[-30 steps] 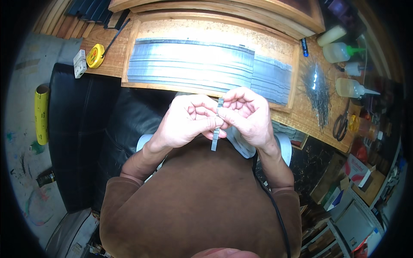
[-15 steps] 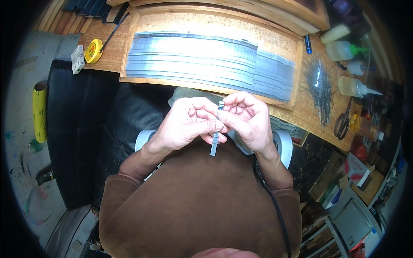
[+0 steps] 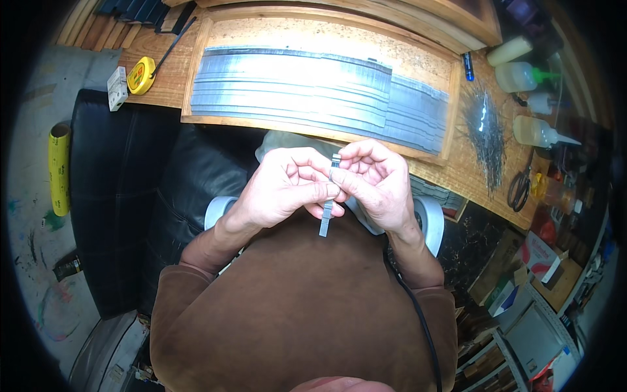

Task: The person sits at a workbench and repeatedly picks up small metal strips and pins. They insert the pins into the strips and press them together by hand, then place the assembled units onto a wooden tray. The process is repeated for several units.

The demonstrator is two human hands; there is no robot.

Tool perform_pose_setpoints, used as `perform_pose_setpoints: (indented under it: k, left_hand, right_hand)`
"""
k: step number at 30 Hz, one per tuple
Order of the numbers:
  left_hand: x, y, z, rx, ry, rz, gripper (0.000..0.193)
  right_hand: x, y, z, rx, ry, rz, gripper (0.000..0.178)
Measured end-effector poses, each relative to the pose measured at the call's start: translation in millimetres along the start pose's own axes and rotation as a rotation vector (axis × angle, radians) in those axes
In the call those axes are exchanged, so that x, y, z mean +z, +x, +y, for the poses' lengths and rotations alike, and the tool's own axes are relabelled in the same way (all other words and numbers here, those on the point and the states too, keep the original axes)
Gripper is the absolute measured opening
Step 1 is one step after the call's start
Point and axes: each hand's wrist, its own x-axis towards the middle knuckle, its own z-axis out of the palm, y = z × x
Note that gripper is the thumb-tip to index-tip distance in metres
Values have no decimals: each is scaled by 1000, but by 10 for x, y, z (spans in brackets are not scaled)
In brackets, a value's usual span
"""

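A narrow, flat grey metal strip (image 3: 325,223) with cross lines along it is held in front of my chest. My left hand (image 3: 286,186) pinches it near its middle between thumb and fingers. My right hand (image 3: 377,186) closes on its upper part, thumb tip close to my left thumb. The fingers hide the strip's middle; its upper end shows above them and its lower end points down toward my shirt. Beyond the hands, a shallow wooden tray (image 3: 261,123) holds overlapping rows of thin grey metal strips (image 3: 287,85).
On the bench's right lie a heap of thin metal pieces (image 3: 484,134), black scissors (image 3: 520,189), a blue marker (image 3: 468,67) and squeeze bottles (image 3: 532,130). A yellow tape measure (image 3: 141,76) sits at the left. Below it is a black padded seat (image 3: 124,196); a yellow roll (image 3: 59,170) stands farther left.
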Motion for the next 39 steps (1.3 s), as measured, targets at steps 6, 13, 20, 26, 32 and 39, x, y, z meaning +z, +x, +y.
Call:
perform_pose_setpoints:
  k: [6,13,20,26,32,39]
  left_hand:
    - [11,-6,0,-3,2,8,21]
    - [16,-8,-10,0,-4,9,21]
    - [46,-12,-52,18,14,47,21]
    - [81,-26,-131,104,117,77,21]
    - [88,-27,-221,255,236,73,20]
    - [66,-7,-179,105,140,93,19]
  right_hand:
    - [-5,-5,11,1,4,0,23]
    - [-1,-13,3,5,11,5,24]
    - [46,-35,7,-91,-70,71,23]
    - [24,-60,58,-257,-201,61,22]
    - [-2,-56,77,-341,-249,26,21]
    - [-40,-61,33,-59,-87,47,20]
